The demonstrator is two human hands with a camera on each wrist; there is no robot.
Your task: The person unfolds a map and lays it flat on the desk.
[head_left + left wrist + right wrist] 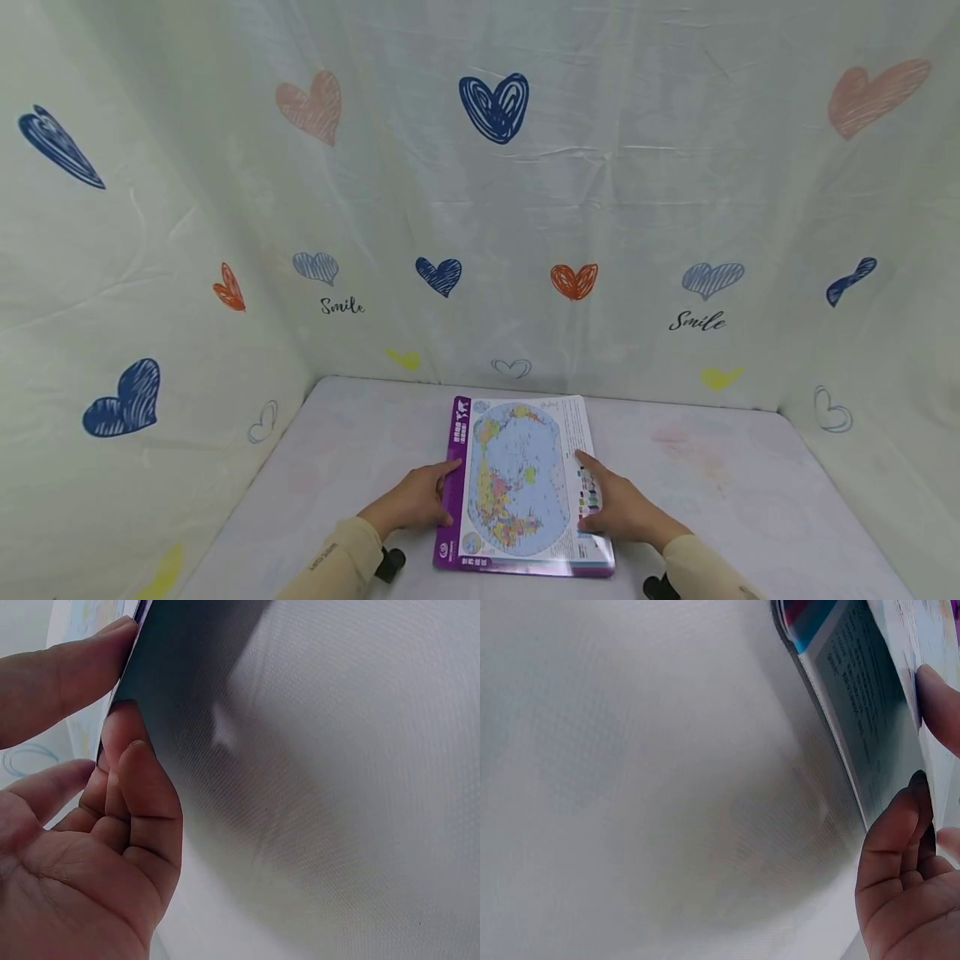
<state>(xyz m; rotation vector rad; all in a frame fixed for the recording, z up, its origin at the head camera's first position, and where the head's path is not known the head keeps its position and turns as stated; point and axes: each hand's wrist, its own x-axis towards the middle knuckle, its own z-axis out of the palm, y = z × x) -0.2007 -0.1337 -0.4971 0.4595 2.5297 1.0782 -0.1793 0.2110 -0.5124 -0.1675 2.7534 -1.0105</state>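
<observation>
Currently gripping a glossy map board point(517, 475) with both hands, around the middle of a pale table point(337, 467), between left and right and with the far edge reaching near a pale curtain point(517, 200). Holding the left edge with the left hand point(416, 500), pressing the thumb on the upper face and curling the fingers in below, partly closed round the rim. Holding the right edge likewise with the right hand point(624, 504), setting the thumb above and bending the fingers underneath, with only a narrow gap between, filled by the edge. Displaying upward a blue world map with colourful land patches, turned sideways, plus a purple band point(452, 492) along the left and fine print along the right. Also showing, from the right wrist, a shadowed printed panel point(859, 705) below the gripped edge; not managing to tell whether as a second sheet or as the board's own underside, nor whether lying fully flat on the table. Wearing cream sleeves point(333, 567) and, near each wrist, a small black device point(390, 564). Facing hearts point(495, 108) in blue, red, pink and yellow on the curtain, along with the word Smile point(342, 306), appearing twice.
</observation>
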